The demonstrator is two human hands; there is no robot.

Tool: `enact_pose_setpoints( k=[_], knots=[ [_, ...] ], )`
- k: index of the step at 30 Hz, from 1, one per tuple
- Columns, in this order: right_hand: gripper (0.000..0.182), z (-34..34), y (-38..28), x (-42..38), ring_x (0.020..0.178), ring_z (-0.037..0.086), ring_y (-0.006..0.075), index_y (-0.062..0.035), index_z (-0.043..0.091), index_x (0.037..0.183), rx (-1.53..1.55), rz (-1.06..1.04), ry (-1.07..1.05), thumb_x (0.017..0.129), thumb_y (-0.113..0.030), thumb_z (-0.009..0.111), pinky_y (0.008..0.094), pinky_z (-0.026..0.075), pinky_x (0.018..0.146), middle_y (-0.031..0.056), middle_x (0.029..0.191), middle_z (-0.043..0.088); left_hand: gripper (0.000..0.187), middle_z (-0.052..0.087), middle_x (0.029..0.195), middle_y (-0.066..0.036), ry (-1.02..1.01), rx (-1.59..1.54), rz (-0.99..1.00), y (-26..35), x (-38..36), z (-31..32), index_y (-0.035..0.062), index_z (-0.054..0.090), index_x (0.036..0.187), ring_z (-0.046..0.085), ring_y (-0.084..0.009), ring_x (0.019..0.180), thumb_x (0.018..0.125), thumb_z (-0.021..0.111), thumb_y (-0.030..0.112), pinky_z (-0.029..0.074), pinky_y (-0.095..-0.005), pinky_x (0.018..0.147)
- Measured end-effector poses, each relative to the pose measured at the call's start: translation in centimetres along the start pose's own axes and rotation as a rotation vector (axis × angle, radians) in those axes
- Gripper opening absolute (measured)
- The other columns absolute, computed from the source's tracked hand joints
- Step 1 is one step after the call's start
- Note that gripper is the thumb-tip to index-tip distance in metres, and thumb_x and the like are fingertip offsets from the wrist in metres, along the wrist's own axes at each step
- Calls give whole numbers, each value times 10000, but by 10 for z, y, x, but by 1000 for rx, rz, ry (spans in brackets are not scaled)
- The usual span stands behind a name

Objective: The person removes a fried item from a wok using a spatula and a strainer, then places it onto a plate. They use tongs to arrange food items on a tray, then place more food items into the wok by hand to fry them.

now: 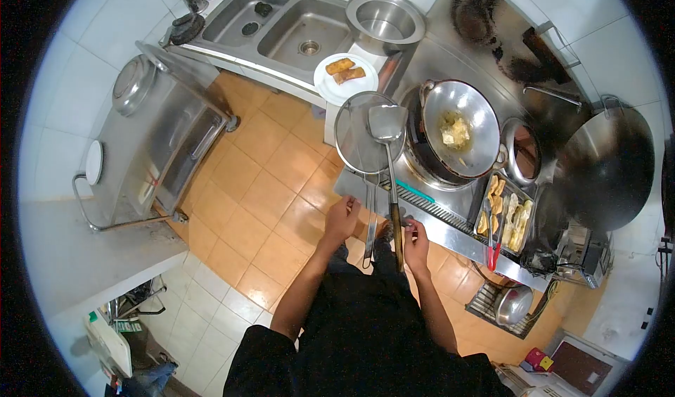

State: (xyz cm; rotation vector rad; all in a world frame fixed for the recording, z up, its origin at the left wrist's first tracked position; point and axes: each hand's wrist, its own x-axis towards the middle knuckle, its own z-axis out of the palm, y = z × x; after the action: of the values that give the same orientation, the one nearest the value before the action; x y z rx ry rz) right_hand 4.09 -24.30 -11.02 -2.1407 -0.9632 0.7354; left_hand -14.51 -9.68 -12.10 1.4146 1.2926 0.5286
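A wok (481, 116) on the stove holds oil and a pale frying piece (455, 133). To its left, a round strainer (355, 140) and a metal spatula (387, 124) lie with their handles pointing toward me. My left hand (342, 218) is beside the strainer's handle, fingers curled, with nothing visible in it. My right hand (416, 242) is just right of the spatula's dark handle, fingers bent; whether they touch anything is unclear. A white plate (329, 90) with two browned rolls (346, 71) rests by the sink.
A tray (523, 194) of fried and pale pieces, with red-handled tongs (496, 254), sits right of the counter front. A steel pot (385, 23) stands by the double sink (295, 28). A large dark wok (608, 165) leans at right; a steel cart (151, 130) stands left.
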Motion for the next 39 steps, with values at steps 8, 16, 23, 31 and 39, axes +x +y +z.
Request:
enact_pose_setpoints(
  k=[8,16,23,31,39],
  knots=[
    [169,-16,-4,23,686,520,156,-47,613,1053,30,62,51,955,-170,553,288,444,646,64,749,578,345,611,732,-236,-31,62,62,9,20,0,-16,611,867,606,-419,706,928,543,317,443,-450,613],
    [303,-14,-3,17,703,621,207,-18,645,950,19,86,-3,982,-281,499,326,474,676,143,788,662,354,570,691,-253,-83,29,121,10,20,2,-17,576,798,575,-441,677,933,539,309,406,-467,572],
    [321,-13,-8,2,783,662,289,-22,651,946,8,97,-54,987,-290,481,358,486,719,165,826,675,361,593,687,-219,-136,26,140,20,11,-7,-14,599,806,589,-381,637,964,508,298,423,-435,575],
    [326,-19,-13,-7,790,655,342,-28,645,954,40,9,-32,997,-288,453,381,482,709,185,827,663,290,694,848,-102,-114,-128,163,15,-3,-2,-27,620,973,574,-145,586,1005,406,166,485,-288,595],
    [330,-23,0,-18,700,596,207,-11,650,976,175,-80,0,1003,-275,454,326,459,662,114,742,631,211,725,924,-79,-282,-345,157,34,-17,10,-51,675,1053,604,-67,686,945,574,100,457,-217,553]
  ],
)
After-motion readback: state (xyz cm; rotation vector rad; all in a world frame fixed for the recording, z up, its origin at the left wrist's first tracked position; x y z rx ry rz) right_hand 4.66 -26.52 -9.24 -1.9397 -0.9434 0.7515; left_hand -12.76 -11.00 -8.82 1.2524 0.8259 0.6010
